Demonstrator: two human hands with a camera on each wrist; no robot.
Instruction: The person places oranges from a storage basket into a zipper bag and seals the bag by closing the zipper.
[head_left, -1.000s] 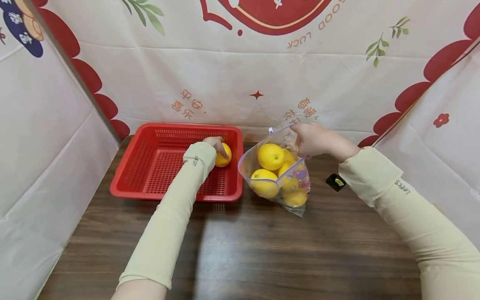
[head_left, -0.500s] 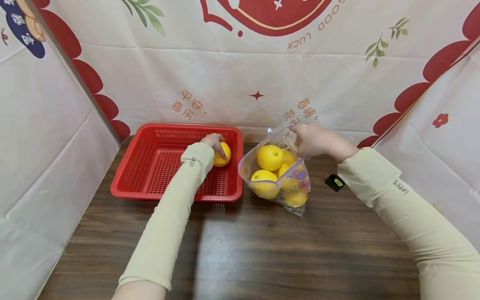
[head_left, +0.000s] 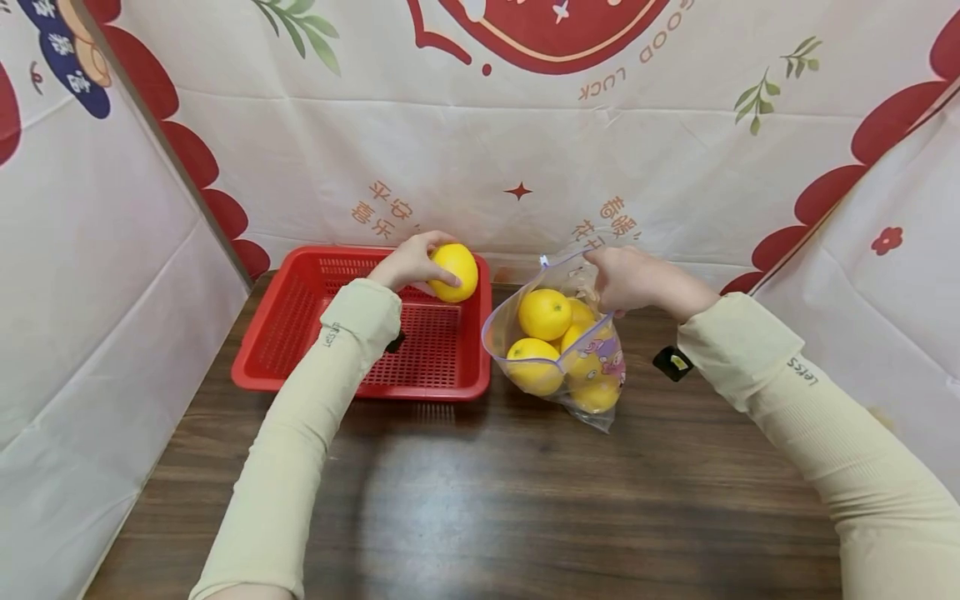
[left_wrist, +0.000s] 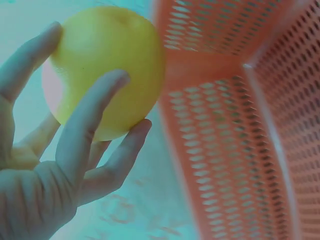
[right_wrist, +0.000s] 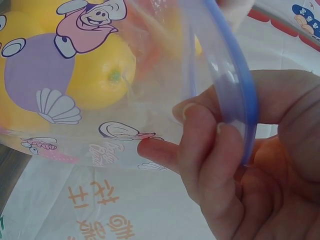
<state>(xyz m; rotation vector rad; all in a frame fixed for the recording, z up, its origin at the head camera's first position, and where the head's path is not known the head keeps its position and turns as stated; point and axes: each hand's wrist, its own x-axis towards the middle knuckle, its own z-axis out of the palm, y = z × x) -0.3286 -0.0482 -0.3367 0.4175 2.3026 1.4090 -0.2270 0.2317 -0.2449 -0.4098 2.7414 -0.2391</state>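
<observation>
My left hand [head_left: 414, 262] holds a yellow orange [head_left: 455, 272] above the right end of the red plastic basket [head_left: 247, 367]. Thumb and fingers wrap the fruit's sides in the left wrist view, where the orange [left_wrist: 112, 55] shows whole beside the basket wall [left_wrist: 210, 150]. With my right hand [head_left: 633, 282] I grip the rim of a clear zip bag [head_left: 558, 360], its mouth spread toward the basket. Several yellow oranges [head_left: 545, 314] lie inside the bag. Close up in the right wrist view, the fingers of my right hand [right_wrist: 235, 155] pinch the bag's blue zip strip [right_wrist: 240, 75].
The basket and bag stand side by side on a dark wooden table [head_left: 525, 500]. A white printed cloth [head_left: 465, 158] hangs behind them and along both sides. The small black wrist camera [head_left: 672, 363] sits by my right cuff.
My left hand has lifted the orange up from the basket floor to above its rim. My right hand keeps its hold on the bag, which stays in place.
</observation>
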